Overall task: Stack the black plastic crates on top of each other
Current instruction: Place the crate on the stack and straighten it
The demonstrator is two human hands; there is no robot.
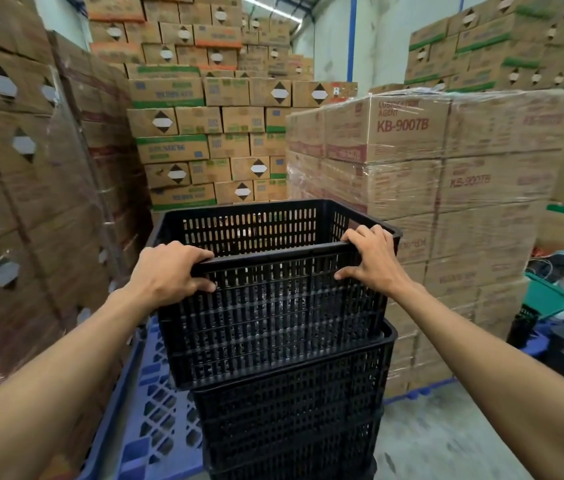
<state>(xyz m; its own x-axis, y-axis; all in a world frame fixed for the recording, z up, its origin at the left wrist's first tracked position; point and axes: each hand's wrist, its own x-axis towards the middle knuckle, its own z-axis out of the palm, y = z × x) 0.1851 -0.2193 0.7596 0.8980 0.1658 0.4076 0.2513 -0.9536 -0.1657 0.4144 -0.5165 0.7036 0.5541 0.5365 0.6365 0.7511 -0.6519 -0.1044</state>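
A black slotted plastic crate (273, 306) sits partly sunk into the mouth of a second black crate (294, 410) below it, tilted a little, with its left side overhanging. My left hand (169, 271) grips the near rim at the left corner, fingers over the top and thumb on the outer wall. My right hand (370, 261) holds the same near rim at the right corner. The top crate looks empty inside. The bottom of the stack is cut off by the frame's lower edge.
A blue plastic pallet (155, 410) lies on the floor to the left of the stack. Tall walls of cardboard boxes (204, 133) stand left and behind; a shrink-wrapped pallet of boxes (446, 202) is close on the right. A green bin (547, 299) and dark tubs sit far right.
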